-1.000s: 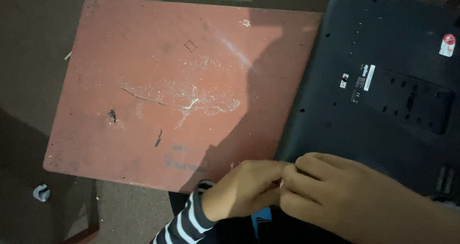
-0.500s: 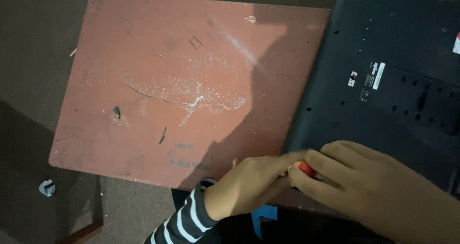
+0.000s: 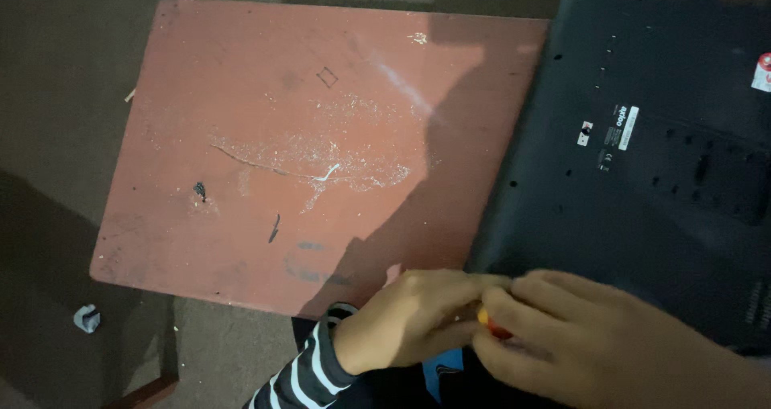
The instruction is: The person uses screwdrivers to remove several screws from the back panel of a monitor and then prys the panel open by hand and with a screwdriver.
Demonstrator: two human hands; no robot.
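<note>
So the view has slid right since a second ago, and my left hand (image 3: 409, 316) and right hand (image 3: 578, 333) are now pinched together on a small red-and-yellow tool handle (image 3: 491, 324) at the near edge of the dark laptop underside (image 3: 642, 176). Scuffed reddish board (image 3: 305, 136) sits on dark floor (image 3: 56, 96).

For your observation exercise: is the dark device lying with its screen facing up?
No, the dark laptop lies underside up on the reddish board, showing screw holes, vents and small labels, with no screen visible.
</note>
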